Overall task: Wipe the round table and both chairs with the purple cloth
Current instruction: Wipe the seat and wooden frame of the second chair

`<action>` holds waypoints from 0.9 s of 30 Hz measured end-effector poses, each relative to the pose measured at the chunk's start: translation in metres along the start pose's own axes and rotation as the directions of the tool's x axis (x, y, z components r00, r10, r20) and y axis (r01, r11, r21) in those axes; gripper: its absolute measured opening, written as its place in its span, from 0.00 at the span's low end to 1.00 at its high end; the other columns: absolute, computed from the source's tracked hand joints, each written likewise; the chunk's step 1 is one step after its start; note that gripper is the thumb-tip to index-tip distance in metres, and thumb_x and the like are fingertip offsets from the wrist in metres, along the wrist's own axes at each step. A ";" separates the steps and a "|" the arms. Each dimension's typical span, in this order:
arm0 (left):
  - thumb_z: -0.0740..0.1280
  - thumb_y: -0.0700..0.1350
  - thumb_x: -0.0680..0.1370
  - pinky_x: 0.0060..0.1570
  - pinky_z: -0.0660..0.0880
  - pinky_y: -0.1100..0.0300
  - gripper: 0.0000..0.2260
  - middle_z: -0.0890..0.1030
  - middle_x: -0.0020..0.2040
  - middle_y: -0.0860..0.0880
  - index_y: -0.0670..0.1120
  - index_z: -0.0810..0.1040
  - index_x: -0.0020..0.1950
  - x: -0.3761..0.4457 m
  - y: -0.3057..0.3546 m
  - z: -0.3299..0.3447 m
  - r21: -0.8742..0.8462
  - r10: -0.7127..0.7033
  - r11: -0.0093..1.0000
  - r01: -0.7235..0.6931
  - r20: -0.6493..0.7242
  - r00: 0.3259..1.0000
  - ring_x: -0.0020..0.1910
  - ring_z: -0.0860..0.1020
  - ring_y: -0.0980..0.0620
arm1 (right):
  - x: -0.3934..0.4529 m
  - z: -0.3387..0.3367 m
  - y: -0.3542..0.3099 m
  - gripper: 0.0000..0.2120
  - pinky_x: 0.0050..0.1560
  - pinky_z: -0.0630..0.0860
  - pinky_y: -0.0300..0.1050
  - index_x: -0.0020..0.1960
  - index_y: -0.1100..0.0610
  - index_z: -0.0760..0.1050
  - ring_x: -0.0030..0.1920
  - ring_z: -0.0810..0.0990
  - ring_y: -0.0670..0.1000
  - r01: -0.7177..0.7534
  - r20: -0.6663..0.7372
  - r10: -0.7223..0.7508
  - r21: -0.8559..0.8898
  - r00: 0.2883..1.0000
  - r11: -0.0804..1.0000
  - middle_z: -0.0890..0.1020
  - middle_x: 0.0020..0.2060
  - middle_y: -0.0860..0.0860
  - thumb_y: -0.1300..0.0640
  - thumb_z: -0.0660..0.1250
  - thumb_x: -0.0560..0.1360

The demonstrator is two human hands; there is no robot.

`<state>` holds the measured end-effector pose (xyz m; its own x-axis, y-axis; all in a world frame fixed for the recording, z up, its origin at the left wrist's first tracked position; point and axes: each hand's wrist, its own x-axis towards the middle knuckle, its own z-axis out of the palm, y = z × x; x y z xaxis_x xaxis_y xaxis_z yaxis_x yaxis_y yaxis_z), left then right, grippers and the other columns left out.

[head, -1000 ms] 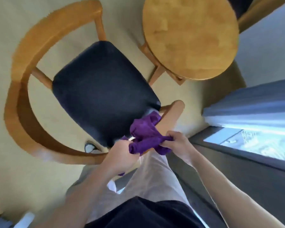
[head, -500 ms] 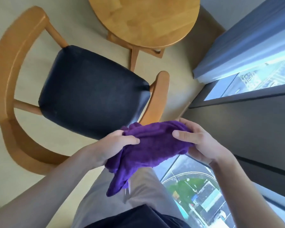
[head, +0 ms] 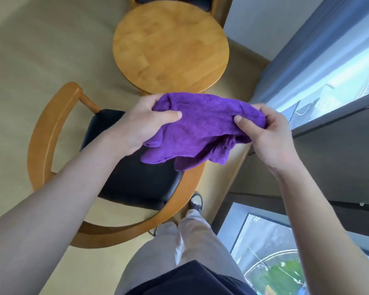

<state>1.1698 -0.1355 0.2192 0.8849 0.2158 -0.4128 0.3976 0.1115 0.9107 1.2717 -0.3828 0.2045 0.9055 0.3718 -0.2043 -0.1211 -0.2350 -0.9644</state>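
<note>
From the head view, the purple cloth (head: 202, 128) is held up in the air between both hands, above the near chair (head: 136, 179) and just short of the round table (head: 170, 45). Its left end is gripped by the left hand (head: 145, 122), its right end is pinched by the right hand (head: 262, 133). A second chair (head: 175, 0) is seen beyond the table. A window (head: 328, 86) is seen at right.

One head-worn wide-angle view looks steeply down, close on the hands, over the floor (head: 30, 60).
</note>
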 end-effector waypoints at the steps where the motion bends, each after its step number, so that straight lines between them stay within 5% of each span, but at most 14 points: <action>1: 0.71 0.38 0.78 0.58 0.81 0.54 0.09 0.87 0.54 0.48 0.48 0.83 0.57 0.001 0.007 0.003 0.012 0.063 0.998 -0.063 -0.029 0.998 0.55 0.85 0.48 | 0.004 -0.002 -0.005 0.10 0.40 0.80 0.47 0.50 0.57 0.81 0.40 0.82 0.51 0.045 -0.034 -0.045 -0.016 0.998 0.999 0.84 0.41 0.52 0.52 0.75 0.73; 7: 0.70 0.40 0.80 0.50 0.78 0.68 0.10 0.85 0.48 0.57 0.53 0.81 0.57 -0.002 -0.027 0.029 0.294 0.261 0.932 -0.213 -0.134 0.956 0.48 0.83 0.60 | 0.012 0.002 0.022 0.08 0.44 0.81 0.50 0.50 0.56 0.78 0.40 0.82 0.56 0.090 -0.125 -0.107 -0.130 0.986 0.987 0.83 0.41 0.54 0.56 0.73 0.73; 11: 0.68 0.41 0.82 0.56 0.79 0.58 0.15 0.82 0.56 0.56 0.53 0.77 0.67 -0.020 -0.115 0.042 0.555 0.107 0.829 -0.065 -0.043 0.993 0.54 0.81 0.57 | -0.009 0.011 0.090 0.08 0.40 0.72 0.34 0.49 0.53 0.77 0.38 0.78 0.43 -0.052 -0.056 0.035 -0.339 0.998 0.939 0.83 0.41 0.48 0.61 0.73 0.73; 14: 0.67 0.43 0.83 0.62 0.75 0.61 0.19 0.77 0.68 0.56 0.54 0.73 0.74 -0.040 -0.173 0.046 0.750 -0.033 0.662 0.005 0.022 0.999 0.65 0.78 0.53 | -0.031 0.016 0.132 0.11 0.43 0.70 0.29 0.48 0.49 0.79 0.43 0.79 0.42 -0.159 0.017 0.191 -0.477 0.982 0.864 0.83 0.45 0.50 0.64 0.72 0.72; 17: 0.66 0.45 0.82 0.60 0.77 0.58 0.19 0.76 0.68 0.58 0.56 0.73 0.73 -0.052 -0.200 0.052 0.806 -0.119 0.591 0.004 0.082 0.989 0.63 0.78 0.53 | -0.045 0.021 0.152 0.18 0.46 0.68 0.24 0.42 0.48 0.77 0.44 0.76 0.34 -0.159 0.070 0.223 -0.503 0.972 0.850 0.78 0.49 0.53 0.72 0.68 0.69; 22: 0.71 0.48 0.80 0.57 0.72 0.70 0.20 0.76 0.61 0.61 0.53 0.75 0.71 -0.037 -0.193 0.070 0.662 -0.022 0.749 -0.007 0.036 0.999 0.61 0.77 0.58 | -0.026 0.033 0.149 0.17 0.52 0.70 0.28 0.45 0.48 0.76 0.52 0.75 0.37 -0.192 -0.040 0.190 -0.362 0.981 0.912 0.76 0.55 0.53 0.70 0.66 0.67; 25: 0.74 0.55 0.76 0.58 0.74 0.71 0.23 0.76 0.62 0.65 0.56 0.75 0.69 -0.024 -0.179 0.078 0.499 0.003 0.866 -0.018 0.030 1.000 0.60 0.76 0.65 | 0.001 0.037 0.143 0.14 0.56 0.75 0.45 0.48 0.49 0.79 0.53 0.79 0.54 -0.228 -0.016 0.228 -0.145 0.974 0.963 0.80 0.54 0.54 0.61 0.62 0.66; 27: 0.70 0.52 0.77 0.60 0.75 0.68 0.21 0.76 0.64 0.65 0.57 0.76 0.70 -0.018 -0.177 0.079 0.416 -0.028 0.909 -0.008 0.082 0.996 0.63 0.76 0.64 | 0.018 0.036 0.148 0.15 0.54 0.76 0.50 0.48 0.52 0.81 0.50 0.80 0.53 -0.262 0.017 0.262 -0.027 0.965 0.965 0.84 0.50 0.51 0.60 0.60 0.67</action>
<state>1.1030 -0.2354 0.0665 0.8901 0.1326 -0.4361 0.4553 -0.3035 0.8370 1.2552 -0.3789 0.0524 0.8349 0.3126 -0.4529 -0.3430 -0.3480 -0.8725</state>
